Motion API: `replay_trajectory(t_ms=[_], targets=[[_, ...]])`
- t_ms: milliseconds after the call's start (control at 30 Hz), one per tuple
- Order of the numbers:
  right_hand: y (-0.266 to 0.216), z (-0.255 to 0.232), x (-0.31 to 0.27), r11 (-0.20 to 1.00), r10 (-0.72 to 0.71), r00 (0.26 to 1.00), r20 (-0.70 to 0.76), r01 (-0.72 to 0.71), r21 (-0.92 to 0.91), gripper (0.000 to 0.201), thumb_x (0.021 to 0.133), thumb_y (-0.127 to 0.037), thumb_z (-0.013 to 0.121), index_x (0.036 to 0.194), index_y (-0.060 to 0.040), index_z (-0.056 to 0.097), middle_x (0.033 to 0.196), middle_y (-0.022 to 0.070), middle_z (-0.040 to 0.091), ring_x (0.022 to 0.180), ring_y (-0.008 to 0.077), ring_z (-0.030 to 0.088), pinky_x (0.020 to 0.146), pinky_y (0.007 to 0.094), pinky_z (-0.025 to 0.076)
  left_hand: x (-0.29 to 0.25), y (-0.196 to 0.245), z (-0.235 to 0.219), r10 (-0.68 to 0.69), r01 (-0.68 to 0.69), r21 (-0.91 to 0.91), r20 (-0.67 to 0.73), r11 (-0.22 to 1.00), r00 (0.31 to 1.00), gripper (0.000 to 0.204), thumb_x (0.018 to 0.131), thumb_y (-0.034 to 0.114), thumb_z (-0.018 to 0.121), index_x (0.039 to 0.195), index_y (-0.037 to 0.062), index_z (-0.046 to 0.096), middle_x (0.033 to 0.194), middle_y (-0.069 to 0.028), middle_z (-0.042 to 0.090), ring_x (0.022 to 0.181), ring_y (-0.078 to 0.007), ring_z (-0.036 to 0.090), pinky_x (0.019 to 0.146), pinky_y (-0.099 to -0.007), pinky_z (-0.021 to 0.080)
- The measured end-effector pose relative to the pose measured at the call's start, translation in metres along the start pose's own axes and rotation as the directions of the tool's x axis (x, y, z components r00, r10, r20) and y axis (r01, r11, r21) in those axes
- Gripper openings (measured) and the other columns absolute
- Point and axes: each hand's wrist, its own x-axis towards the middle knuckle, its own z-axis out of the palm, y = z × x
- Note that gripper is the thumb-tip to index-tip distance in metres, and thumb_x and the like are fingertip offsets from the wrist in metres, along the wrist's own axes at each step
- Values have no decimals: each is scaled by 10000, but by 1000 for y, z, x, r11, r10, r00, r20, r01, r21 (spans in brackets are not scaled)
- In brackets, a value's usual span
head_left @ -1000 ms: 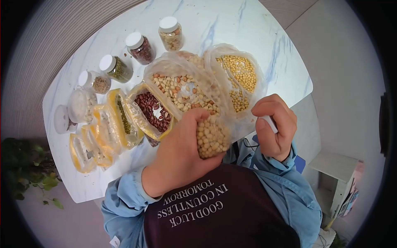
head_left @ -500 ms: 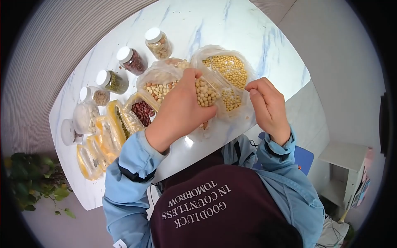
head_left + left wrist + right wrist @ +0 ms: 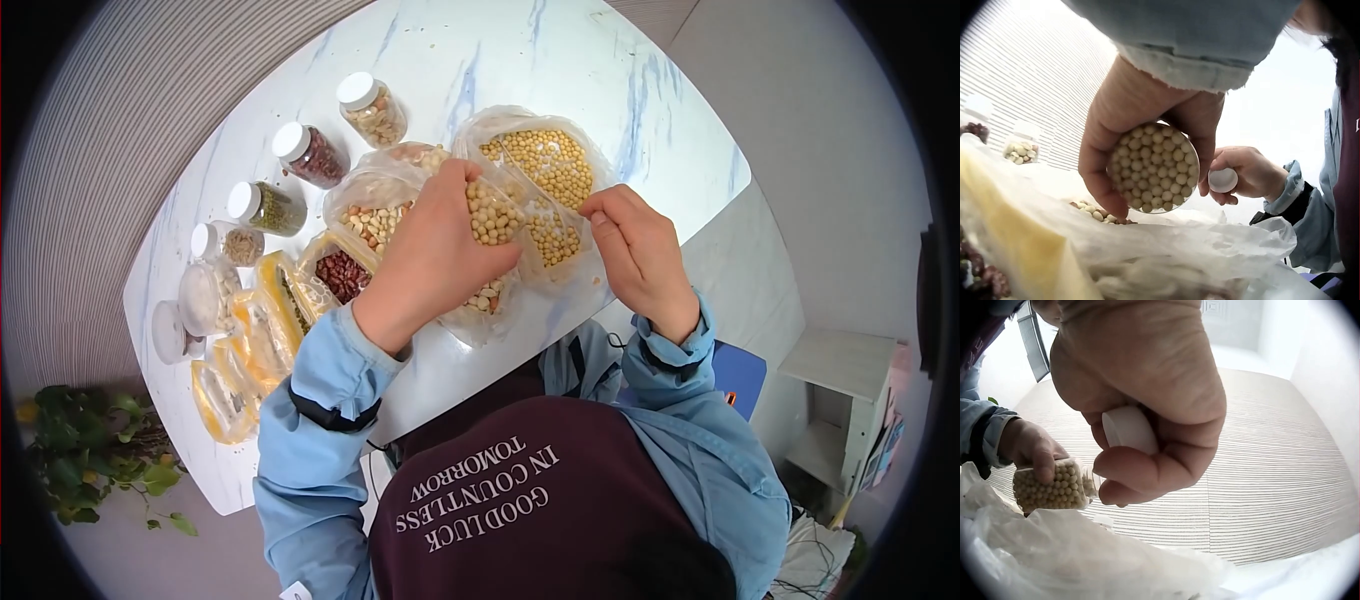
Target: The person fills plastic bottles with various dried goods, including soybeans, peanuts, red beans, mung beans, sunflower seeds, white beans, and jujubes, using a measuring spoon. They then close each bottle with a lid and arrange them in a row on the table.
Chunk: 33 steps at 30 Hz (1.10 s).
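Observation:
My left hand (image 3: pixel 425 250) grips a clear jar (image 3: pixel 492 213) full of pale round beans. The jar is tipped on its side, low over the open plastic bags, and its uncapped mouth (image 3: pixel 1089 481) points toward my right hand. In the left wrist view its round base faces the camera, packed with beans. My right hand (image 3: pixel 640 250) holds a white cap (image 3: pixel 1129 429) within curled fingers, just right of the jar; the head view hides this cap. Near both hands lies an open bag (image 3: pixel 603 170) of yellow beans, with a bag of peanuts (image 3: pixel 370 225) under my left hand.
Capped jars line the table's far side: peanuts (image 3: pixel 375 118), red beans (image 3: pixel 315 158), green beans (image 3: pixel 272 208) and others. A bag of dark red beans (image 3: pixel 342 275) and several yellow-edged bags (image 3: pixel 222 400) lie to the left. The marble-patterned table (image 3: pixel 430 370) ends near my body.
Both hands have moved forward from near my body, the left bringing the jar over the bags. The white cap, seen earlier in the head view, is now hidden there by my right hand.

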Motion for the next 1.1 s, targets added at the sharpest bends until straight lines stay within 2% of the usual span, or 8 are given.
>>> replay_trajectory(t_ms=[300,367,400,567,767,867,967,1100], targets=[[-3,-2,0,1000,-8,1000,27,7,27,195,827,-2,440,929,11,606,808,120,580,705,214,564,666,290,455,-3,-2,-2,-15,14,-131,-12,991,1000,636,710,138,765,1195,4,375,955,-158,596,776,-184,634,684,-296,523],[-3,-2,0,999,-23,1000,12,23,23,168,815,-29,465,911,-13,602,823,129,600,714,273,592,650,327,475,-3,-2,-4,-32,32,-153,3,988,999,639,711,141,763,1198,9,371,954,-167,596,791,-187,635,686,-295,522],[-4,-2,0,999,-30,1000,5,30,20,155,809,-42,478,902,-25,600,831,133,610,718,303,606,642,345,485,-3,-2,-4,-39,40,-139,4,989,999,641,710,149,763,1201,8,376,957,-172,599,802,-195,637,695,-300,521],[-5,-4,0,1000,-20,1000,1,20,2,159,786,-36,479,880,-24,606,805,128,612,704,295,607,635,344,487,-3,-2,-5,-12,12,-22,-8,1000,1000,659,700,196,763,1224,1,413,980,-189,617,852,-241,643,748,-328,513],[-1,-5,-2,1000,-8,1000,-8,8,-11,167,766,-31,483,871,-22,612,801,127,617,695,293,608,634,346,491,-1,5,-7,-45,45,8,44,999,998,679,691,216,759,1252,11,436,1018,-195,625,897,-268,644,772,-342,507],[1,-4,-2,1000,-7,1000,-12,7,-17,173,761,-33,485,874,-22,615,802,126,618,699,293,610,638,349,492,1,6,-5,-16,14,71,35,997,999,682,689,220,758,1257,18,439,1027,-199,625,919,-275,640,781,-347,505],[2,-3,-3,1000,-1,1000,-10,0,-24,175,758,-34,488,876,-25,618,803,125,619,704,293,610,643,349,493,2,3,-1,2,-4,90,18,996,1000,681,688,227,757,1258,20,445,1029,-204,627,927,-284,638,795,-350,501],[4,-4,-5,1000,-8,1000,-12,7,-28,169,760,-36,494,873,-28,619,803,123,619,708,297,610,644,351,492,2,7,-2,-69,70,-5,54,998,996,678,701,196,762,1262,22,422,1042,-188,609,959,-259,623,807,-333,499]])
